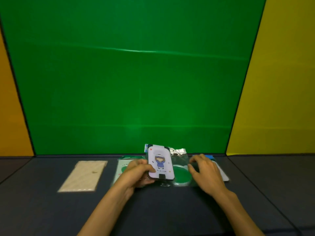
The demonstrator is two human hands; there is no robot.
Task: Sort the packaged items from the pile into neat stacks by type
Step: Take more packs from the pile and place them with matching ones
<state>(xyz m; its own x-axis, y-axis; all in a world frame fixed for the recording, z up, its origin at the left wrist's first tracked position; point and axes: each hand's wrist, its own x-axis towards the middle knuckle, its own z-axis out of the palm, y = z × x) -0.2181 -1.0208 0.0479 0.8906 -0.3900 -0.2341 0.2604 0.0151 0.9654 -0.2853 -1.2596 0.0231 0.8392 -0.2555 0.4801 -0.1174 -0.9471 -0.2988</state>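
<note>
My left hand (138, 172) grips a white packaged card with a cartoon girl (160, 161) by its lower left corner and holds it upright above the pile. Beneath it lies a clear bag with a green round item (182, 174). My right hand (203, 171) hovers with curled fingers over the right side of that bag, and whether it touches it is unclear. A pale green packet (120, 169) lies under my left hand. A white packet with a blue tab (221, 172) sits partly hidden behind my right hand. A beige flat packet (84, 175) lies alone at the left.
All items rest on a dark table (162, 210). A green backdrop (133, 82) rises right behind the pile, with orange and yellow panels at the sides. A dark cable (279, 217) runs along the near right of the table.
</note>
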